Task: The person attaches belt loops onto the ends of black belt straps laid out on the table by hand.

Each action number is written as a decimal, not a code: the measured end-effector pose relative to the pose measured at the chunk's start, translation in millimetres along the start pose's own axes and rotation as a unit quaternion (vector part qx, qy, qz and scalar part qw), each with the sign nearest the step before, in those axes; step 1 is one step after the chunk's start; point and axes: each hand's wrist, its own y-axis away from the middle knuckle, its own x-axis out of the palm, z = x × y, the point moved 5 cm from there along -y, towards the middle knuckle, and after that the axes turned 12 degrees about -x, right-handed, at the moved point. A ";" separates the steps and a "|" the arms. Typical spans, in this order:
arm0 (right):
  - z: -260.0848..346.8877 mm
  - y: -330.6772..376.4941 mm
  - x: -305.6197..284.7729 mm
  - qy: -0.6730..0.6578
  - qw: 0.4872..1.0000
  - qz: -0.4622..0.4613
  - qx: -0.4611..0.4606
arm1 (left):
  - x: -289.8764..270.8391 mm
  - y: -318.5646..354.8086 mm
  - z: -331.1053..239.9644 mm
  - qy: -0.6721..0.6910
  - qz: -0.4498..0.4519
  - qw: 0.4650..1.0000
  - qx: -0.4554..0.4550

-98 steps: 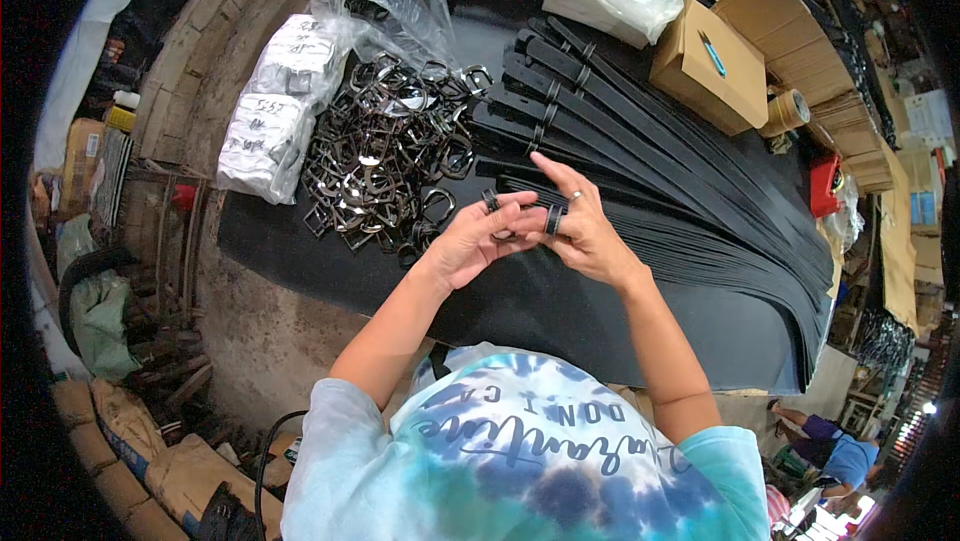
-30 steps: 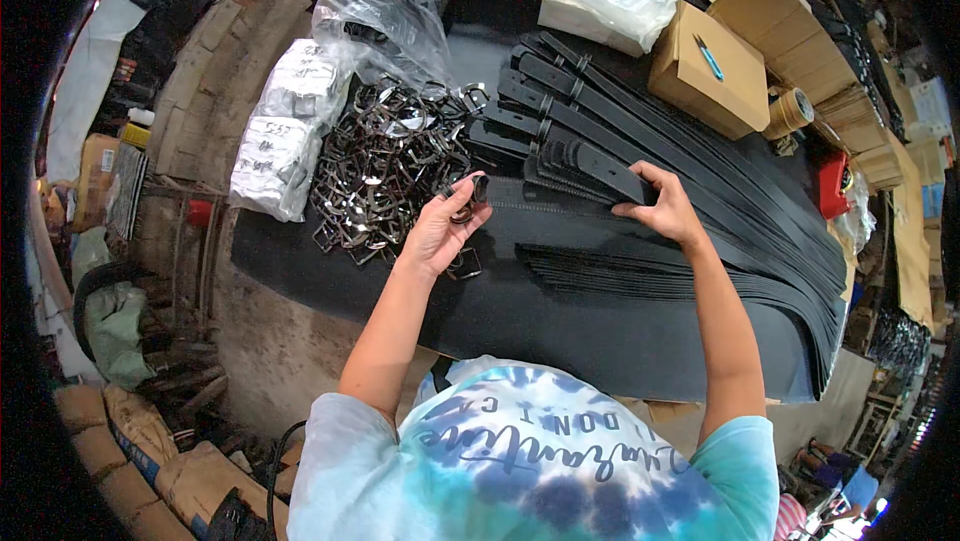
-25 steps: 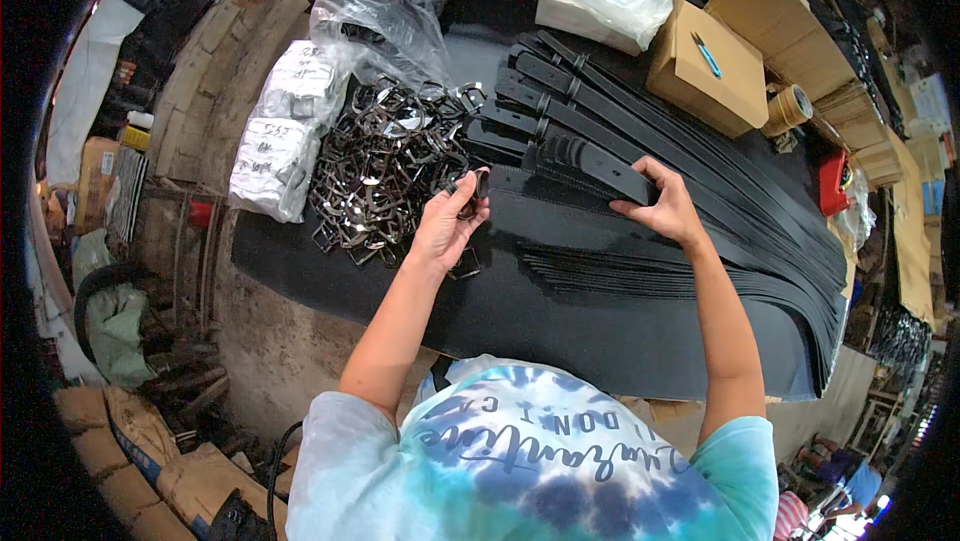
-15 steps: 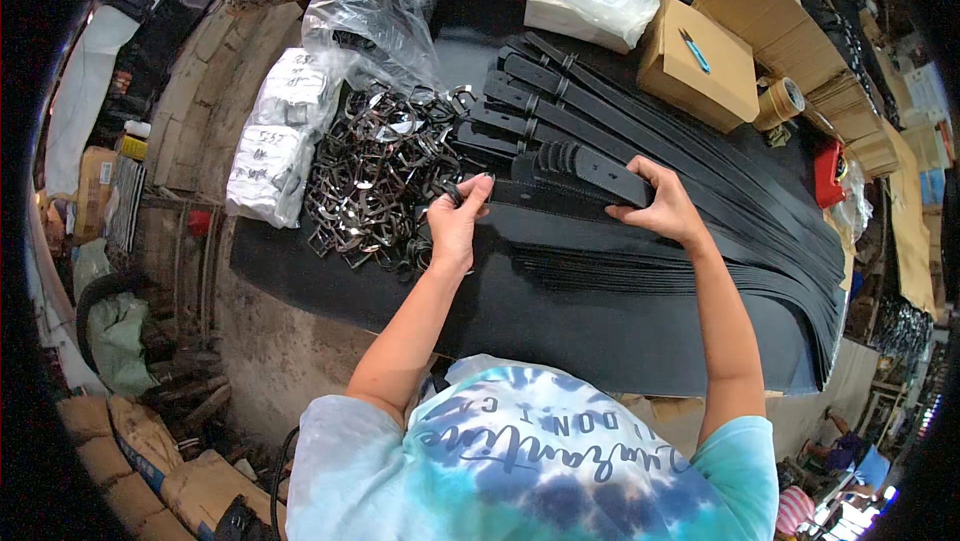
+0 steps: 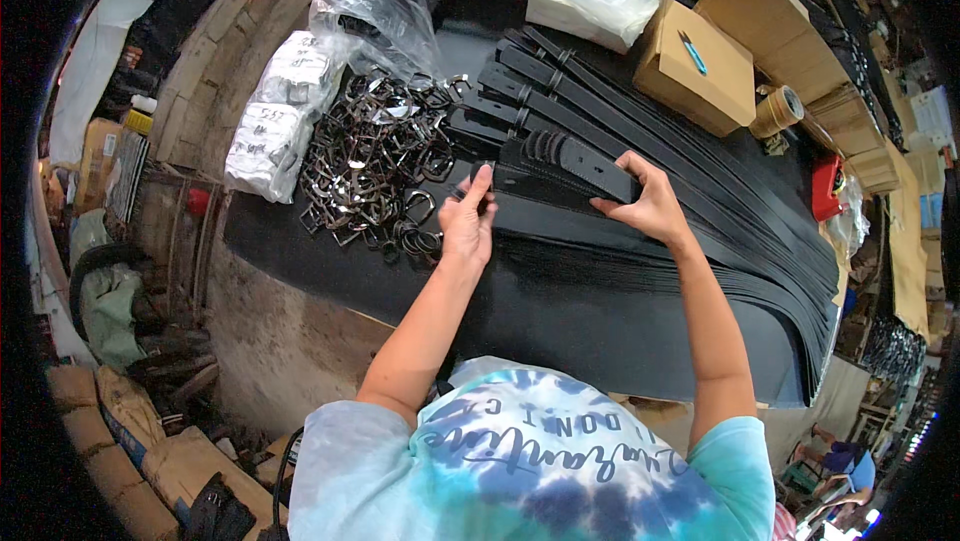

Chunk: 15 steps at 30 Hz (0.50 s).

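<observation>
My right hand (image 5: 655, 203) grips a stack of black belt straps (image 5: 578, 167) from the right, thumb below and fingers behind. The folded ends of these straps bunch up in curved layers. Close to their left end, my left hand (image 5: 468, 225) is closed in a pinch on a small black loop (image 5: 487, 203), partly hidden by the fingers. Whether the loop touches a strap I cannot tell. Left of that hand lies a heap of shiny dark metal buckles (image 5: 375, 156), with several black loops (image 5: 415, 239) at its near edge.
More black straps (image 5: 680, 131) fan out across the black tabletop (image 5: 560, 326). White plastic-wrapped packs (image 5: 268, 146) and a clear plastic bag (image 5: 385, 1) stand left. Behind are a cardboard box (image 5: 695, 71) bearing a blue cutter (image 5: 692, 53), and a tape roll (image 5: 777, 111).
My left hand has moved right, closer to the straps' left end, with the black loop in its fingers. My right hand still grips the stack, slightly further left. The view has shifted a little.
</observation>
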 end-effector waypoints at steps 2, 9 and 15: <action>2.5 -1.4 -0.7 0.010 1.000 -0.001 -0.012 | -0.5 -6.5 23.2 0.056 0.053 0.994 -0.081; 4.1 -0.4 -3.1 0.042 0.998 -0.017 -0.032 | 2.6 10.5 38.8 -0.086 0.054 0.992 -0.069; -7.8 -8.3 -0.2 0.018 0.999 -0.025 0.011 | -43.2 31.0 -28.2 -0.359 0.003 0.922 0.145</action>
